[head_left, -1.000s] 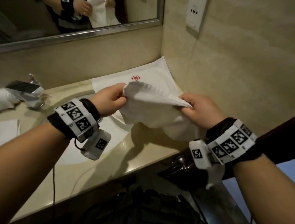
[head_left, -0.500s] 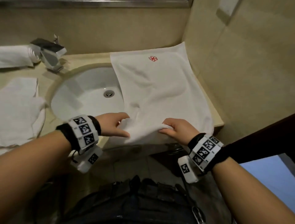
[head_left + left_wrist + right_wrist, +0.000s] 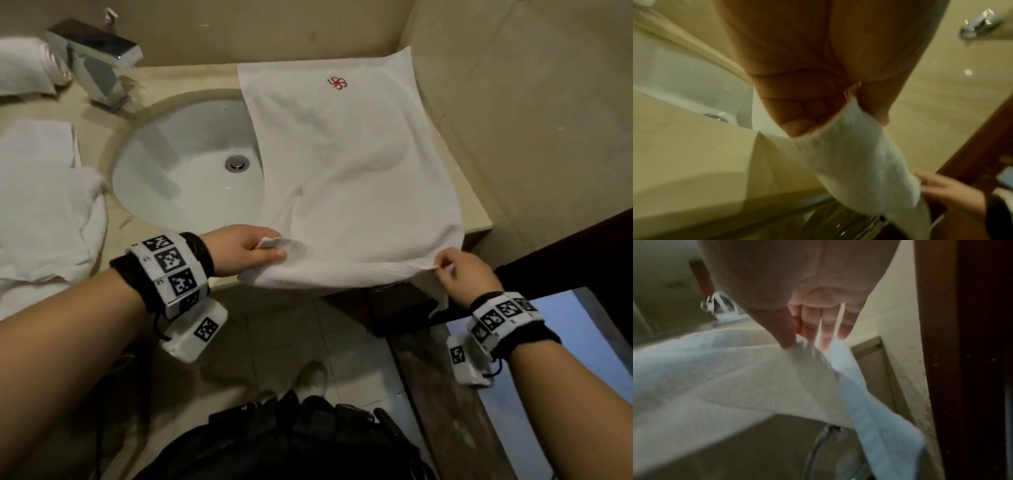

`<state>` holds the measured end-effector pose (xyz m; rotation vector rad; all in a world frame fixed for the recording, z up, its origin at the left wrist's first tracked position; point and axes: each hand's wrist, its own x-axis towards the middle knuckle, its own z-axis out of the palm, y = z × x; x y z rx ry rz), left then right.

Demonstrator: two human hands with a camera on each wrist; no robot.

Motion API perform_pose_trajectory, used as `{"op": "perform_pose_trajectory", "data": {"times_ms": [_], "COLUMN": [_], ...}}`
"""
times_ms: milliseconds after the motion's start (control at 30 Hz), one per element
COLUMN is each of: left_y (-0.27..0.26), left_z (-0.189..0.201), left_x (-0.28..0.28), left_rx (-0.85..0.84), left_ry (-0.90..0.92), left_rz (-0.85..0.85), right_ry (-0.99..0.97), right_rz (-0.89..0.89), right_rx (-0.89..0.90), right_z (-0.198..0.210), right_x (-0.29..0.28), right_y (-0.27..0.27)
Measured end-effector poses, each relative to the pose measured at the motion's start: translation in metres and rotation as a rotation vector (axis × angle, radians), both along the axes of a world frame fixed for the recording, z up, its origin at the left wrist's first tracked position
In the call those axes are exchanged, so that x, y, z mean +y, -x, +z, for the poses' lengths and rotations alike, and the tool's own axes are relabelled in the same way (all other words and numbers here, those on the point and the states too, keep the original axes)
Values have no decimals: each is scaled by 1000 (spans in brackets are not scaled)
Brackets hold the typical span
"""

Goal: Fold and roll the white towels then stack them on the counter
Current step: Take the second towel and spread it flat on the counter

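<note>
the white towel lies spread over the counter and the right part of the sink, its near edge hanging off the front. a small red pinwheel-like emblem sits at the far end from the grip; no letters can be read. the left hand pinches the near left corner, the right hand the near right corner. left of the grip lies a crumpled towel; beyond it a rolled towel beside the faucet.
</note>
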<state>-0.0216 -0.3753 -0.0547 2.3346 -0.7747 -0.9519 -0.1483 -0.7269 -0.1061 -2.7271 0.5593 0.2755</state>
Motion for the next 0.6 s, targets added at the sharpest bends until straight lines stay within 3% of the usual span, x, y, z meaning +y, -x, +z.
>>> {"op": "perform_pose_trajectory", "data": {"times_ms": [133, 267, 400, 500, 600], "left_y": [10, 17, 5, -9, -13], "left_z": [-10, -18, -26, -38, -52], "left_x": [0, -4, -15, -27, -36], "left_rx": [-50, -13, -236, -447, -482], "left_ry": [-209, -331, -158, -192, -313], "left_rz": [-158, -295, -93, 121, 170], "right_ry": [-298, -295, -343, -200, -180], "right_rz": [-87, 125, 91, -177, -399], "right_rx": [-310, -65, 164, -15, -86], "right_z": [35, 61, 56, 34, 12], "right_x": [-8, -4, -17, -44, -71], "right_y": [23, 41, 37, 10, -32]}}
